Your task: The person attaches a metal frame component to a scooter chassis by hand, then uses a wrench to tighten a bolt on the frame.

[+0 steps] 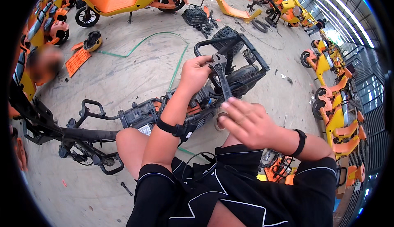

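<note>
A dark adjustable wrench stands over the rear of a stripped black scooter frame, its jaws at the far end. My left hand is closed, thumb and index finger pinching at the wrench's head; what the jaws grip is hidden. At the handle's near end is my right hand, its fingers stretched out and touching the handle. Below the wrench are the frame's black tubular rear rack and the rear tyre. The battery-bay area with cables lies under my left forearm.
Yellow-and-orange scooters stand at the far left and along the right. A helmet, an orange panel, a black basket and a green strap lie on the concrete. Another wrench lies near left. A person is far off.
</note>
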Available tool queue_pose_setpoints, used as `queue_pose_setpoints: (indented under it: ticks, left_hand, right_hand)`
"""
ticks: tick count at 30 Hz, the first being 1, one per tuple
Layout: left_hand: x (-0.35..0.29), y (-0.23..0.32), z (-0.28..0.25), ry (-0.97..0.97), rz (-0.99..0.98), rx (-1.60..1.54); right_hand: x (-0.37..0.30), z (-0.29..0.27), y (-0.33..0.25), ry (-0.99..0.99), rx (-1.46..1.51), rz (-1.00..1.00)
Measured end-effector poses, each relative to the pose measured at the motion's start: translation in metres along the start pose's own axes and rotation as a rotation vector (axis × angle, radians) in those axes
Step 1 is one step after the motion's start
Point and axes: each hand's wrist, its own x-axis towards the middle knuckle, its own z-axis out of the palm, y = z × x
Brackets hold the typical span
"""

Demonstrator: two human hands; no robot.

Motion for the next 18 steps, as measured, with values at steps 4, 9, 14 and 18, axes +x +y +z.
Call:
queue_pose_setpoints:
  ticks: [4, 9, 14, 18]
  left_hand:
    - [-0.007, 0.009, 0.002, 0.084, 0.01, 0.031]
    - [-0.007, 0.012, -0.001, 0.063, 0.004, 0.045]
    - [-0.009, 0.017, -0.001, 0.075, 0.003, 0.107]
    - [-0.007, 0.026, -0.004, 0.028, 0.01, 0.252]
  right_hand:
    - [-0.034, -0.001, 0.0, 0.103, 0.08, 0.426]
    - [-0.044, 0.005, 0.022, 0.108, 0.503, 0.856]
    - [-0.04, 0.029, 0.101, -0.126, 0.581, 0.933]
    - [-0.021, 0.063, 0.173, -0.255, 0.402, 0.819]
